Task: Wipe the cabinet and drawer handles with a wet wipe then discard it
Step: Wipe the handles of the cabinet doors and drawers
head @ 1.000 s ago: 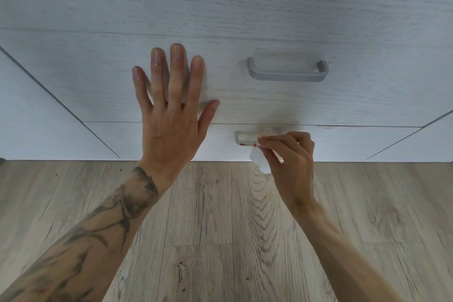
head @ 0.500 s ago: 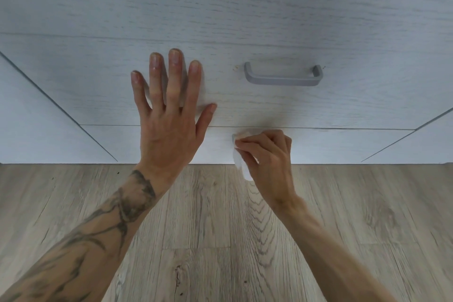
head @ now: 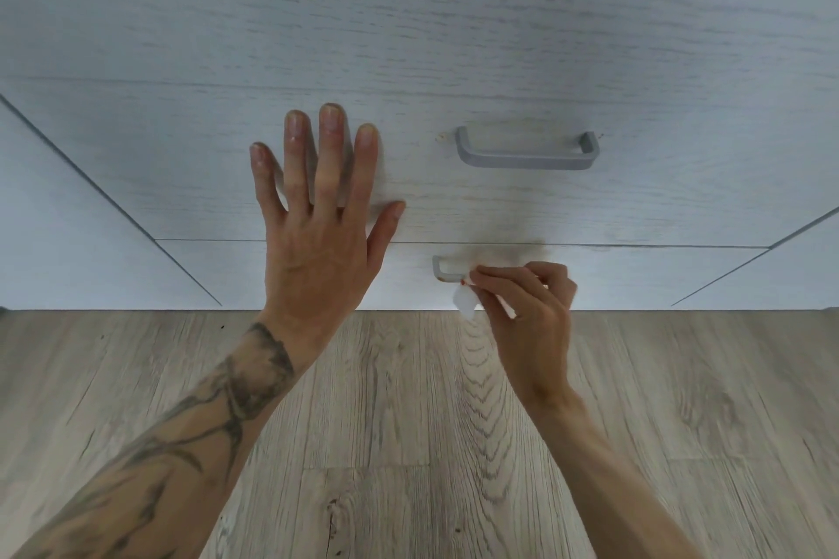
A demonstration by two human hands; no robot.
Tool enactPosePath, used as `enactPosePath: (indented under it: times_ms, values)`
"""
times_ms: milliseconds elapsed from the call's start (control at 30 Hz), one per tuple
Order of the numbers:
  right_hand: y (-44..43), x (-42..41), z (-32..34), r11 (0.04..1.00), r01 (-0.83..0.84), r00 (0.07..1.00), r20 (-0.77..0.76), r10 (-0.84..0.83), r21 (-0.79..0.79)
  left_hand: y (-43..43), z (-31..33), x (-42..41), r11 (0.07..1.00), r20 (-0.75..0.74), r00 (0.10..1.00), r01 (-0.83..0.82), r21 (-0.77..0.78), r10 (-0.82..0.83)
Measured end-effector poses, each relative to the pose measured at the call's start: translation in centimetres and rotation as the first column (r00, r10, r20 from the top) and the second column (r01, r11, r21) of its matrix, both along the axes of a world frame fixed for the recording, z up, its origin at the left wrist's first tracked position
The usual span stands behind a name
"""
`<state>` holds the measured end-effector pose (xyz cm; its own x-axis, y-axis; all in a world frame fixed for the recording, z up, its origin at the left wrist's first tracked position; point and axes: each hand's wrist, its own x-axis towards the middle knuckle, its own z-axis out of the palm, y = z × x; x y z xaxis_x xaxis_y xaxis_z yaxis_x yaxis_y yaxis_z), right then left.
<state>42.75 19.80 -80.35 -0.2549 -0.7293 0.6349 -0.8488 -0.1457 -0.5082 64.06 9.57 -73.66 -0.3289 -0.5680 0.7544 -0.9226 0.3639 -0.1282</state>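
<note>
Wet wipe [head: 464, 300]: a small white fold, pinched between the thumb and curled fingers of your right hand [head: 529, 304]. You hold it against the lower drawer handle [head: 447, 270], a little in from its left end. One corner of the wipe hangs below the bar. Only the handle's left end and a short run of bar show; the rest lies behind your hand.

Lower drawer front [head: 318, 272]: a narrow strip. Its bottom edge meets the wood-plank floor [head: 408, 422] just below the handle, so room under the bar is tight.

Upper drawer handle [head: 526, 150]: a grey bar, fully exposed, above your right hand, with nothing touching it. Open panel lies on all sides of it.

Left hand [head: 318, 231]: flat, fingers straight and spread, laid against the upper drawer front [head: 181, 150] and holding nothing. The thumb tip sits just above the seam between the two drawers. This hand is left of both handles and apart from them.

Dark seams divide the drawers from the left cabinet front [head: 54, 241] and the right cabinet front [head: 808, 268].
</note>
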Motion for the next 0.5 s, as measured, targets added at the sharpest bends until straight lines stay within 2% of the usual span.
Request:
enactPosePath:
  times_ms: [133, 367, 500]
  values:
    - [-1.4, 2.7, 0.0, 0.999, -0.047, 0.998, -0.050, 0.046, -0.012, 0.0, 0.0, 0.1, 1.000, 0.003, 1.000, -0.004, -0.003, 0.004]
    - [-2.7, 4.5, -0.4, 0.994, 0.061, 0.988, -0.134, -0.072, -0.087, 0.0, 0.0, 0.0, 1.000, 0.003, 1.000, -0.011, -0.004, 0.011]
    - [-1.4, 4.1, -0.7, 0.990, 0.088, 0.989, -0.112, -0.100, -0.113, 0.0, -0.1, 0.1, 1.000, 0.005, 1.000, -0.014, -0.007, 0.014]
